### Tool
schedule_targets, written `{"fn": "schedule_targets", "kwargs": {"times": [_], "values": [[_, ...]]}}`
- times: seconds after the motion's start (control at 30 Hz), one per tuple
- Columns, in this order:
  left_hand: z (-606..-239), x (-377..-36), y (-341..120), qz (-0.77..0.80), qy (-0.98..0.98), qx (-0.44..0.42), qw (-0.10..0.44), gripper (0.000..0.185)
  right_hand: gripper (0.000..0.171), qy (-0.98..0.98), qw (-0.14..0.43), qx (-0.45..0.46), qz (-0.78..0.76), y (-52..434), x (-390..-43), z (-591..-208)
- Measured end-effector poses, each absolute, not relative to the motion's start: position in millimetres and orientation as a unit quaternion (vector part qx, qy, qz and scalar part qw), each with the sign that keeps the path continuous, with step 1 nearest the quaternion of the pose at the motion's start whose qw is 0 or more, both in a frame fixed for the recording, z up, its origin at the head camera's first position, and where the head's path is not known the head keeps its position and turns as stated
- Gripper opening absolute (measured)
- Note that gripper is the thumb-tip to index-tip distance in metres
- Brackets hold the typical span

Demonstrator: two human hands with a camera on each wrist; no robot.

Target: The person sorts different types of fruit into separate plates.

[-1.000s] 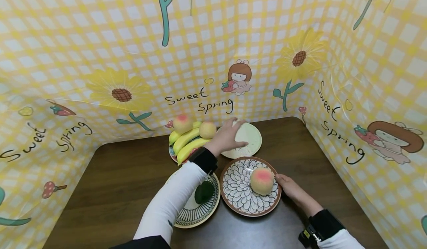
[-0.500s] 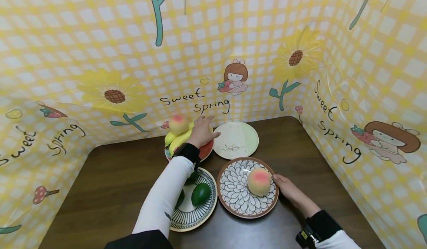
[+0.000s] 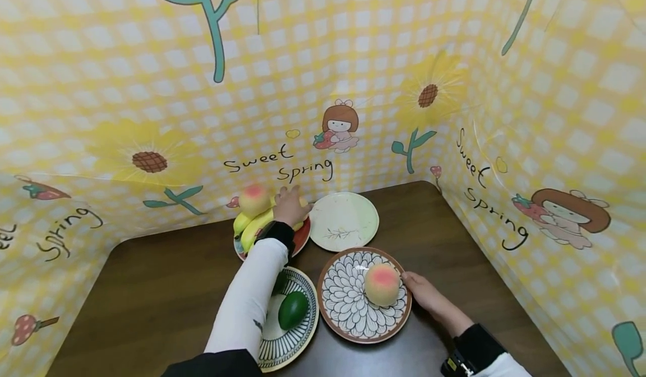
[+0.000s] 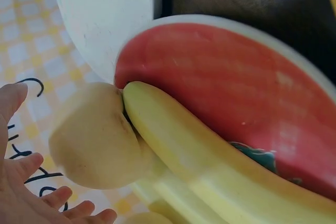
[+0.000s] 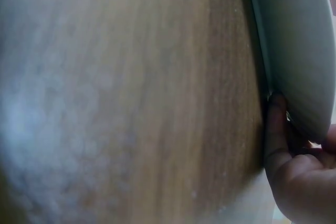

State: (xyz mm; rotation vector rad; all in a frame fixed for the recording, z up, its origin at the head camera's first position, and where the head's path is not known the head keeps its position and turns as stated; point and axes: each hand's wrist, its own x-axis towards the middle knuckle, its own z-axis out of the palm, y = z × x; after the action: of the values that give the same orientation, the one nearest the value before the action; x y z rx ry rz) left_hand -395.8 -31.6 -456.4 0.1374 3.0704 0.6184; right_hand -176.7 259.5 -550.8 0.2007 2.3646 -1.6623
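Left hand [image 3: 290,206] is up at the back of the table [image 3: 151,293], over the red plate [image 3: 301,238] piled with fruit. The wrist view shows its fingers [image 4: 31,203] spread and fairly straight, right beside a pale peach [image 4: 94,137] but not wrapped round it; whether they touch it, I cannot tell. That peach sits against a banana [image 4: 210,166] lying across the red plate's face. From the head view the hand covers this peach, and a second peach [image 3: 254,199] with a pink blush rests on top of the bananas [image 3: 252,226], just left of the hand.

Right hand [image 3: 424,293] is down at the near right, fingertips [image 5: 275,129] under the rim of the petal plate [image 3: 348,309], thumb side against its edge; fingers curled to the rim. On that plate, a third peach [image 3: 382,283], just beside the hand.

The hands are well apart, one far, one near.

Between them, next to the red plate, a pale green plate [image 3: 343,220] with a small sprig drawn on it. Under the left sleeve [image 3: 247,304], a striped plate [image 3: 308,323] carrying an avocado [image 3: 292,309]. Round the table stands a yellow checked backdrop [image 3: 353,57] with sunflowers and "Sweet Spring" lettering.
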Motion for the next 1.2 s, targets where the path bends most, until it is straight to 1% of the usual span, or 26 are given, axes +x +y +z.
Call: {"fn": "schedule_targets", "kwargs": {"times": [0.13,0.37,0.53,0.67,0.93,1.1,1.2], "values": [[-461,-400,-29,0.200,0.979,0.033,0.004,0.071,0.046,0.807,0.119,0.078,-0.573,259,-177,-550],[-482,-411,-35,0.188,0.982,0.033,0.015,0.065,0.043,0.809,0.110,0.083,-0.571,256,-178,-553],[-483,-413,-36,0.202,0.978,0.039,0.026,0.062,0.040,0.809,0.109,0.087,-0.571,257,-178,-554],[-480,-410,-35,0.200,0.978,0.045,0.035,0.064,0.040,0.812,0.110,0.080,-0.568,259,-179,-553],[-475,-403,-40,0.158,0.984,0.072,0.048,0.078,0.040,0.810,0.110,0.081,-0.570,259,-179,-552],[-474,-402,-44,0.161,0.982,0.078,0.056,0.073,0.039,0.811,0.108,0.079,-0.569,260,-180,-552],[-474,-401,-45,0.165,0.982,0.083,0.049,0.074,0.041,0.809,0.109,0.076,-0.572,260,-180,-551]]}}
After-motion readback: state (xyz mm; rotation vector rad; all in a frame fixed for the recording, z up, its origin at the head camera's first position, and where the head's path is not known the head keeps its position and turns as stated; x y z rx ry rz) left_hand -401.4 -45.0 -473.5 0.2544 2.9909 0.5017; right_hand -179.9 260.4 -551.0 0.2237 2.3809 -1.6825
